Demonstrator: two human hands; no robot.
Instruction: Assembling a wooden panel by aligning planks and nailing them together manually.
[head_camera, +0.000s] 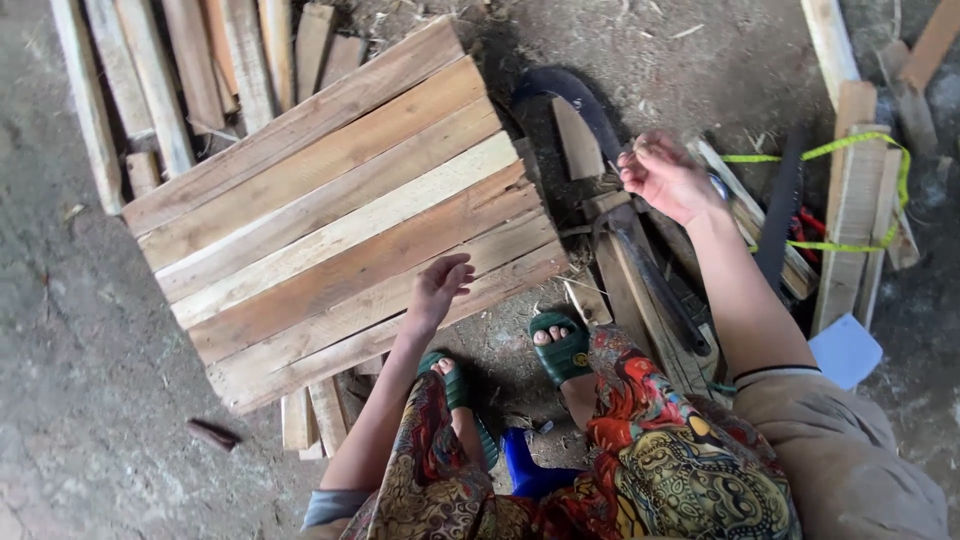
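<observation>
Head view shows the left hand (438, 288) open over the near edge of the plank panel (340, 210) on the ground, the right hand (665, 178) pinching what may be nails, best steadied before fastening.

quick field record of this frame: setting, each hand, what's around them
setting: dirt floor, person seated, seen from above
left hand: open, fingers spread, over the near edge of the plank panel; contact unclear
right hand: fingers pinched on something small, too small to tell
near right hand: hammer lying on boards, yellow tape measure, saw
feet: green sandals
other: loose slats at top left, blue stool under the person
</observation>
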